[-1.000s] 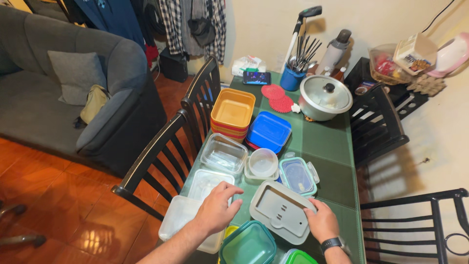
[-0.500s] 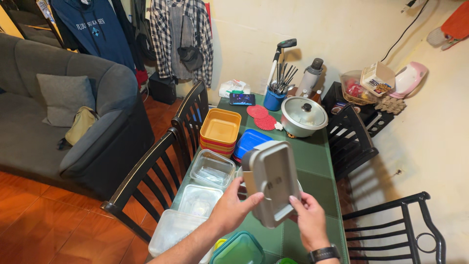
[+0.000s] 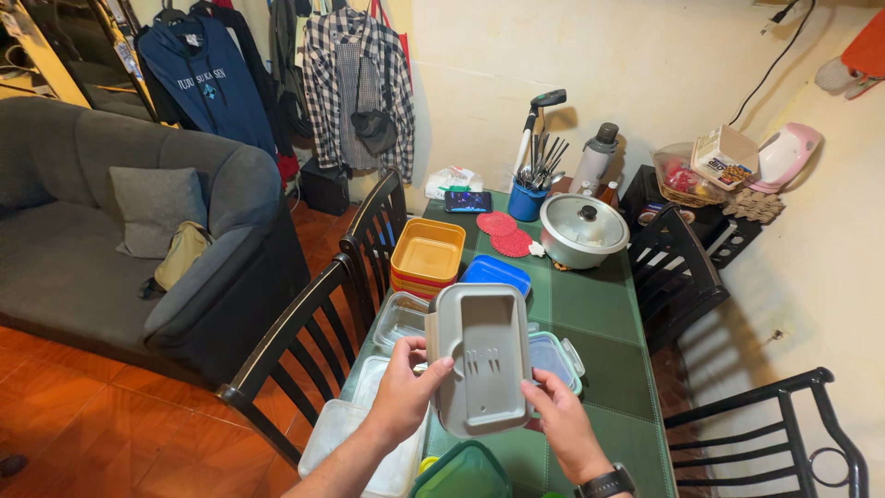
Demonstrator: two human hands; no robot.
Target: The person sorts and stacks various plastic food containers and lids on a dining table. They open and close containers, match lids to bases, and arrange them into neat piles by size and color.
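Fingers (image 3: 433,367) of the left hand (image 3: 404,395) curl over the left edge of a grey rectangular lid (image 3: 481,355), thumb on its face, while the right hand (image 3: 560,426) pinches the lower right corner from below; both are clamped on it, neither spread wide. A second ago that lid lay flat on the green table (image 3: 608,314) with both palms resting on it. Since then it has been lifted, stood on edge, and turned so its recessed side faces the person, as if being looked over.

Just below the hands sits a teal-rimmed container (image 3: 466,472), and to the left of the left wrist a clear plastic box (image 3: 355,443). Behind the lid peeks a small clear container with clip lid (image 3: 556,358). Further off stand stacked orange tubs (image 3: 428,254) and a blue lid (image 3: 495,273), then a lidded metal pot (image 3: 584,231) and a blue utensil holder (image 3: 528,201).
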